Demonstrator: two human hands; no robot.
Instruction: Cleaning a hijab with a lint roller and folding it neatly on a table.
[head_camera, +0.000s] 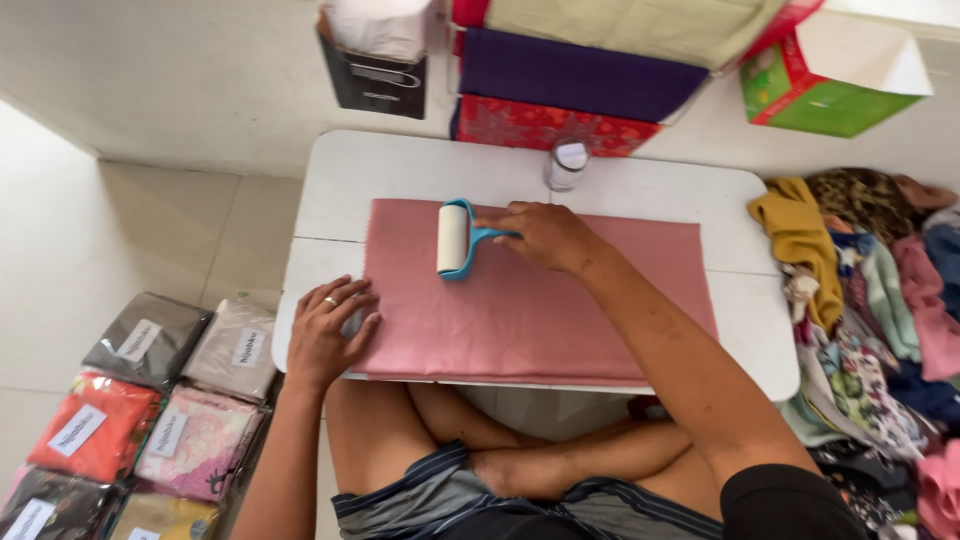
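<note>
The right hand (545, 235) grips the blue lint roller (455, 238) by its handle, far left on the pink cloth (530, 310). The left hand (328, 335), fingers spread and released, pins the near-left corner, seemingly overlapping the counter (400, 165). Best rolled in straight, overlapping strokes with the cloth held taut.

Person seen from above: bare forearms and legs; left hand (325, 335) bears a ring (330, 300) (on one finger); right hand (545, 235) unadorned; black sleeve (790, 505); grey-and-dark striped shorts (450, 495).
</note>
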